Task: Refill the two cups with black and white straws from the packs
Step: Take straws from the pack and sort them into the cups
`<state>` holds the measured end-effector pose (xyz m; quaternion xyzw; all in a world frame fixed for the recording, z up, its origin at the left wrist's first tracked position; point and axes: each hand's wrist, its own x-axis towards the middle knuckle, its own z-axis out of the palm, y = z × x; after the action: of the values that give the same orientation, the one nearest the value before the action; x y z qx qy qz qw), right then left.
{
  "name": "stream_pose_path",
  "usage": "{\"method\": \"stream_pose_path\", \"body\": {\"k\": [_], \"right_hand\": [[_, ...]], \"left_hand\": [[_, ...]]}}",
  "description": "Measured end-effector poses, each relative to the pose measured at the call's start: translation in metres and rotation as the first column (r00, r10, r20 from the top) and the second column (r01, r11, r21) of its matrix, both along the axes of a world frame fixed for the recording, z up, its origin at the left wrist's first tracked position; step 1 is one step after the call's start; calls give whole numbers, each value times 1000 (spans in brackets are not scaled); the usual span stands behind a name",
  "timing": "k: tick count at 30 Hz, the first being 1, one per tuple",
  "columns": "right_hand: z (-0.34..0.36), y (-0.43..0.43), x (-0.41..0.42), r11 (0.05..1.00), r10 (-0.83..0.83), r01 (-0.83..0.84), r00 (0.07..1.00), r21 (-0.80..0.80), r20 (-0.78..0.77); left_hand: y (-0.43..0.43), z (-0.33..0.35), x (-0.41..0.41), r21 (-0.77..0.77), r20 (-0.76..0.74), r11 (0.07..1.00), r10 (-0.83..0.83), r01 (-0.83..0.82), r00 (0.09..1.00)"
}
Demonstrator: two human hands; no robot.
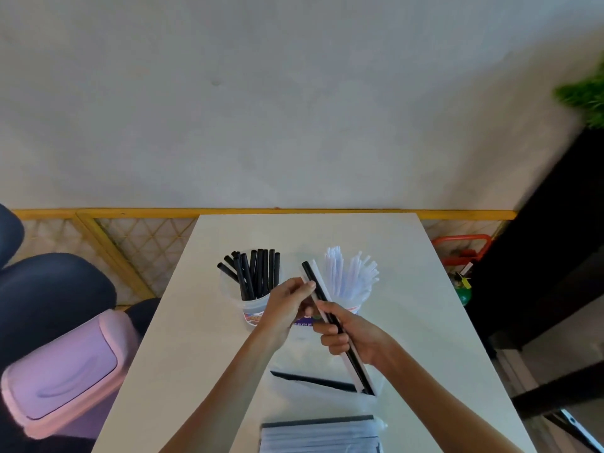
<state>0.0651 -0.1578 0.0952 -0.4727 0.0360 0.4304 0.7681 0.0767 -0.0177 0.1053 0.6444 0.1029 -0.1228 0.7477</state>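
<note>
Here, black straw [336, 325] in white wrapper, right hand [351, 335] gripping.

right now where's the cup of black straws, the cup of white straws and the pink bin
cup of black straws [253, 310]: head view, on its clear wall
cup of white straws [354, 307]: head view, on its rim
pink bin [65, 371]: head view, on its lid

Smooth matt white counter [425, 305], matt black plastic straws [258, 273], translucent white plastic straws [349, 273], clear glossy plastic pack [320, 434], glossy pink plastic bin [65, 371] showing beside it
</note>
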Motion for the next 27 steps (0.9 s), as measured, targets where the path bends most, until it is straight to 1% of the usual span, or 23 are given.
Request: {"method": "stream_pose_path", "body": {"k": [6,13,16,18,20,23,25,27], "right_hand": [[-2,-14,-2,999,-44,44,999,-4,7],[-1,-29,-8,993,-100,102,994,-52,35],[3,-36,-10,991,-110,114,993,-72,50],[3,-42,-11,987,-131,134,991,-91,39],[2,-50,-12,983,-151,154,988,-101,34],[2,-62,-14,978,-187,187,982,-95,10],[4,-68,-16,973,-195,195,981,-121,12],[4,-73,-18,970,-194,196,981,-141,29]], "left_hand": [[-13,-5,8,9,-67,999,-40,41,997],[-27,-5,19,79,-122,990,-106,116,987],[-33,4,27,64,-115,993,-94,101,989],[-33,13,38,70,-83,995,-59,65,995],[-30,23,55,102,-2,995,-12,12,1000],[-27,45,80,164,222,979,86,-124,971],[-26,57,93,204,394,947,154,-249,906],[-27,61,103,260,573,895,158,-361,804]]}}
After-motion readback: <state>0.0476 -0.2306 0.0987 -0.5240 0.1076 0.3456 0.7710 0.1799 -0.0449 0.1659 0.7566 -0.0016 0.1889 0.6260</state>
